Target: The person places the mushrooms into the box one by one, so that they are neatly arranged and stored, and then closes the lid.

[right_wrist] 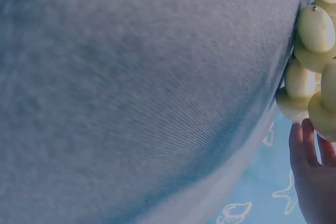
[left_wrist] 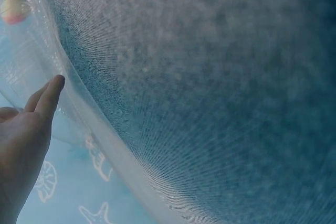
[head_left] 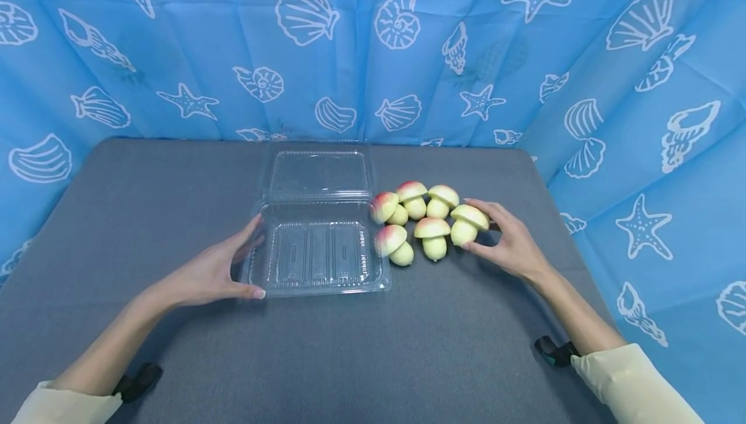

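Observation:
A clear plastic clamshell box point(head_left: 317, 252) lies in the head view with its lid point(head_left: 319, 173) folded back. My left hand point(head_left: 215, 268) is spread at the box's left side, thumb at the front corner and fingertips near the back corner. In the left wrist view that hand point(left_wrist: 26, 135) has straight fingers along the clear plastic. My right hand point(head_left: 509, 239) holds a pale yellow toy mushroom point(head_left: 469, 217) between thumb and fingers, at the right end of a cluster. In the right wrist view its fingertips point(right_wrist: 310, 129) are right at the cap.
Several more toy mushrooms point(head_left: 432, 230) with red-tinged caps lie just right of the box; two overlap its right edge in the head view. Everything lies on a grey cloth-covered table point(head_left: 373, 353). A blue curtain point(head_left: 361, 48) with shell prints hangs behind and at the right.

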